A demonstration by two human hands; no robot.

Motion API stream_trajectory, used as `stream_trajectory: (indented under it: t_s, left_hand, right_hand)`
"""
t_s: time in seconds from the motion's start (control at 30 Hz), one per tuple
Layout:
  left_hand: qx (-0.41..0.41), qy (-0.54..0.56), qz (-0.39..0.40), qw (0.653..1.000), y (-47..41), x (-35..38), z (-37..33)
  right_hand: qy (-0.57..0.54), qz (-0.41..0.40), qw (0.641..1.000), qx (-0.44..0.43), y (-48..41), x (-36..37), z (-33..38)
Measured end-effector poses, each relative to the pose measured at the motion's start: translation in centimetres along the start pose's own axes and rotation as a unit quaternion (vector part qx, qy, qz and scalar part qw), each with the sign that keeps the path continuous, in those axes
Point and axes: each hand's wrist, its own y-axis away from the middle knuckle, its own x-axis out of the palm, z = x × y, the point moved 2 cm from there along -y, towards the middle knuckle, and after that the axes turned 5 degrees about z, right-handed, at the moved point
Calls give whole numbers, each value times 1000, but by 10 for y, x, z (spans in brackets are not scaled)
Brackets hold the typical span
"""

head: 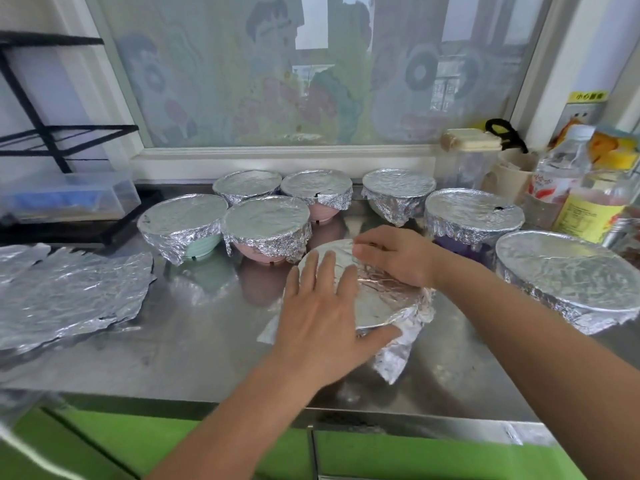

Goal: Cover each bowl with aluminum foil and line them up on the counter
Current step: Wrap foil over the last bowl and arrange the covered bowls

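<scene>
A bowl with aluminum foil over it (pixel 377 299) stands at the middle of the steel counter (pixel 194 348). My left hand (pixel 322 313) lies flat on its foil top with straight fingers, thumb against the near rim. My right hand (pixel 394 254) presses the foil at the far rim, fingers bent over the edge. A loose foil corner (pixel 394 358) hangs off the near side. Several foil-covered bowls stand behind and beside it: a green one (pixel 183 226), pink ones (pixel 266 230) (pixel 317 192), others (pixel 247 185) (pixel 398 192), a purple one (pixel 474 216) and a large one (pixel 568 275).
Loose crumpled foil sheets (pixel 69 296) lie at the left of the counter. A black rack (pixel 52 133) with a clear plastic box (pixel 65 199) stands at the back left. Bottles (pixel 568 168) and a cup (pixel 512 174) crowd the back right. A window (pixel 311 71) runs behind.
</scene>
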Motion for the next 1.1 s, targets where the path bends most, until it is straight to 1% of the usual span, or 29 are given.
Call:
stream_trajectory:
  t_s: [0.03,0.07,0.13,0.17,0.2,0.23,0.27,0.3,0.33,0.4,0.47,0.53,0.63,0.7,0.77,0.83,0.87,0.9,0.93,0.97,1.03,1.1]
  left_hand:
    - [31,13,6,999,1,-2,10]
    - [48,44,35,997,3,-5,19]
    - [28,134,102,985,7,-15,33]
    - [-3,195,108,975,9,-23,33]
    - [-41,263,95,959,11,-28,29]
    - [-82,327,68,939,11,-30,21]
    - [-120,375,30,919,9,-30,13]
    - [-148,392,-4,908,6,-27,5]
    - [-165,387,-29,907,3,-21,-1]
    - [-178,357,-66,915,-3,-9,-5]
    - [-177,333,-108,920,-9,1,2]
    - [-169,331,-128,920,-12,5,11]
    - [-165,390,-118,898,-17,7,21]
    - [-159,411,-96,892,-19,6,27]
    - [-143,414,-62,897,-21,2,32]
    - [-116,369,-36,921,-24,-6,37]
    - [-105,321,-31,941,-26,-11,38]
    - [-101,265,-30,958,-27,-17,37]
    - [-114,221,-25,968,-26,-22,32]
    - [-138,196,-9,971,-25,-24,25]
    - [-177,171,29,969,-19,-24,4]
    - [-184,148,35,971,-15,-14,-11]
  right_hand:
    - [19,-4,1000,9,3,-1,-3]
    - [42,-11,999,22,6,-4,-4]
    - [85,-45,995,41,8,-8,-2]
    - [77,-62,995,34,7,-8,0]
    - [43,-67,997,25,6,-6,3]
    - [-15,-63,998,11,4,-3,5]
    - [-76,-47,996,0,3,1,7]
    - [-112,-35,993,-7,2,6,6]
    - [-122,-38,992,-10,0,11,5]
    - [-138,-67,988,-7,0,16,0]
    - [-176,-98,979,11,2,17,-2]
    - [-229,-128,964,38,6,20,-4]
    - [-291,-172,938,71,13,25,-2]
    - [-277,-176,942,71,19,25,1]
    - [-229,-158,958,75,23,20,1]
    - [-157,-146,974,77,20,14,-3]
    - [-145,-142,977,68,19,12,-3]
    - [-166,-132,976,52,17,9,-1]
    - [-207,-113,971,39,15,10,1]
    - [-235,-97,967,30,12,11,2]
    - [-251,-84,964,24,8,15,2]
    - [-264,-98,959,27,8,16,1]
